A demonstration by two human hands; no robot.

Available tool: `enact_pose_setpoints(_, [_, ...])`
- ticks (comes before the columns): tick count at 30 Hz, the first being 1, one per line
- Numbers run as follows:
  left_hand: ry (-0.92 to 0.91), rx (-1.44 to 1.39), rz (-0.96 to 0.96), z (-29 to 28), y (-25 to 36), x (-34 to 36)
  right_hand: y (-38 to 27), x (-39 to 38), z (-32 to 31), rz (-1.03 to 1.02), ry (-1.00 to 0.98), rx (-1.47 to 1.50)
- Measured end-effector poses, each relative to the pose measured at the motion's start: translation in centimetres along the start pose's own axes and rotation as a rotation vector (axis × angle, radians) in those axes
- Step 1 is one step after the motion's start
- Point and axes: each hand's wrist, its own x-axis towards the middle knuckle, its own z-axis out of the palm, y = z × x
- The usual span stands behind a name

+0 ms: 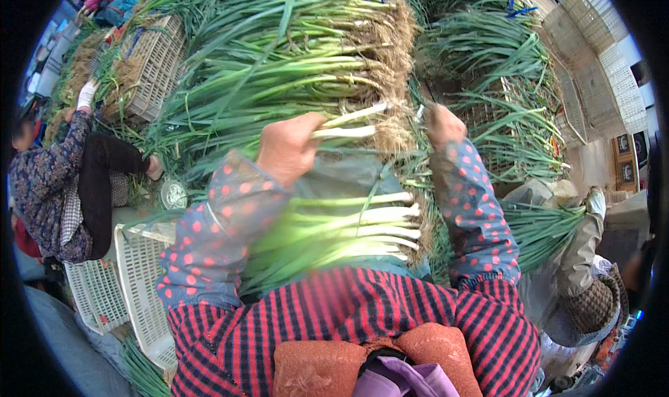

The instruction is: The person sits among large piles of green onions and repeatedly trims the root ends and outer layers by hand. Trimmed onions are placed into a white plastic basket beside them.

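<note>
My left hand (289,148) is closed around two white green-onion stalks (348,123) drawn out from a big stacked pile of green onions (300,55) in front of me. My right hand (444,124) is clenched at the rooty end of the pile, pinching a thin pale stalk (420,111). Both forearms wear grey-blue sleeve covers with red dots. A cleaned bundle of green onions (355,226) with white stems lies across my lap, roots toward the right.
White plastic crates (136,271) stand at my lower left. A person in dark clothes (63,181) sits to the left, and another in a knitted hat (592,292) bends over onions on the right. More crates (599,83) are stacked far right.
</note>
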Motion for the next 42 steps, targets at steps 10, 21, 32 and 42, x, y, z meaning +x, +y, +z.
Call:
enact_pose_setpoints(10, [-0.191, -1.119, -0.803, -1.5, -2.0, 1.8, 3.6, -0.1, -1.7, 0.338, -0.336, 0.191])
enact_pose_setpoints(21, [-0.421, -0.950, -0.812, 0.6, -0.8, 2.5, -15.1, 2.8, -2.5, 0.294, -0.537, 1.395])
enact_pose_setpoints(32, [-0.112, -0.439, -0.396, 2.3, 0.2, 1.8, -14.7, 0.7, -3.4, 0.861, -0.747, 1.893])
enact_pose_setpoints(42, [-0.168, -0.577, -0.669, 1.3, -1.6, 0.7, 1.4, 4.1, -5.3, 0.804, -0.132, 1.306])
